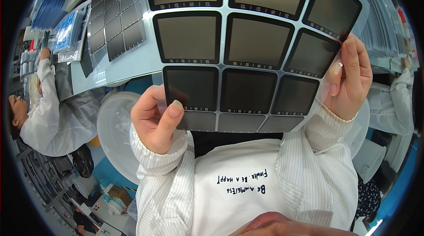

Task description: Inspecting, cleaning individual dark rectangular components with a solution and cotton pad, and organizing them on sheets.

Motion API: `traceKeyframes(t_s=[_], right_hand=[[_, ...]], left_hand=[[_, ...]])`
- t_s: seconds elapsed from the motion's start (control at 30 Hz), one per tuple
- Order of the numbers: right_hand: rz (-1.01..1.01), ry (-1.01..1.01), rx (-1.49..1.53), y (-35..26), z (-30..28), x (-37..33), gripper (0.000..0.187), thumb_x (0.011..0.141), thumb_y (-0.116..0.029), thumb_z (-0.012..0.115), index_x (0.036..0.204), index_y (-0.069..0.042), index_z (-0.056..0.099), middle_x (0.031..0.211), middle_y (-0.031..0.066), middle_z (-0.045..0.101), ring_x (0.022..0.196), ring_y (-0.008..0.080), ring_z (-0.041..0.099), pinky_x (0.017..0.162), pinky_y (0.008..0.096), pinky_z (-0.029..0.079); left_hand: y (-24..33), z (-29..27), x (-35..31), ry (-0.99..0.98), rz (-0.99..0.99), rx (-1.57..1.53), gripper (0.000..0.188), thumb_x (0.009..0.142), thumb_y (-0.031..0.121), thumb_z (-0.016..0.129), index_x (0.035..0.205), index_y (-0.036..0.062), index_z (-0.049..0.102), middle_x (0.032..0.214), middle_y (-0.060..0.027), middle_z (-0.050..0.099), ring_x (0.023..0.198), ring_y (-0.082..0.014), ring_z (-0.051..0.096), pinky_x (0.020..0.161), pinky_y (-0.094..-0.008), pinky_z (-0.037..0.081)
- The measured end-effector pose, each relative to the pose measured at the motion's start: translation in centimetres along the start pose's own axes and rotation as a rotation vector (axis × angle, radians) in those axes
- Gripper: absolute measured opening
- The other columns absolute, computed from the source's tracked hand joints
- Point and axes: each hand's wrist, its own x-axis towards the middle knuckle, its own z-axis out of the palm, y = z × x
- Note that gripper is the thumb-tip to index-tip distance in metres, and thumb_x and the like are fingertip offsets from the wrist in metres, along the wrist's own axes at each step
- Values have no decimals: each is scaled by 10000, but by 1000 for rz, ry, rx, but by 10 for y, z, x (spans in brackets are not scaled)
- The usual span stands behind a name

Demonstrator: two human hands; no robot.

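Both grips are closed on one sheet of dark framed panels (258,39), held up between them. The left grip (154,121) pinches its near left corner, thumb on top of the face; the right grip (353,74) has the opposite edge, higher up. The sheet is what stands in the way — it covers much of the bench (123,70) beyond the two grips.

Past the left grip, farther out on the bench, lies a smaller panelled sheet (117,15), with blue plastic-wrapped packs (70,32) left of it. Beyond the right grip stand layered translucent sheets (382,19). Just below and left of the left grip is a white tub (115,134), partly hidden by the sleeve. Well apart on the left grip's outer side, a co-worker (57,112) in white sits; outward of the right grip shows another person's white sleeve (399,99).
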Motion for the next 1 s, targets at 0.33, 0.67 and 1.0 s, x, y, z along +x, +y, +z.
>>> traceKeyframes(t_s=[0.33,0.67,1.0], right_hand=[[35,49,-12,2,-22,2,231,941,-69,538,1122,56,610,936,126,693,372,24,354,375,149,240],[37,53,-51,14,-32,6,236,955,-91,518,1118,54,611,989,135,687,379,15,342,374,136,244],[34,0,-33,3,-48,12,260,973,-111,488,1148,41,606,1038,145,678,389,26,367,379,123,284]], left_hand=[[11,17,1,-106,-132,60,175,852,154,664,876,4,578,742,7,591,624,-39,467,607,-173,364],[1,13,7,-247,-78,175,125,816,70,689,824,-27,610,664,-37,579,543,-74,474,510,-200,391],[-2,16,11,-337,12,185,116,833,79,669,856,-30,634,692,-68,604,564,-120,527,541,-232,420]])
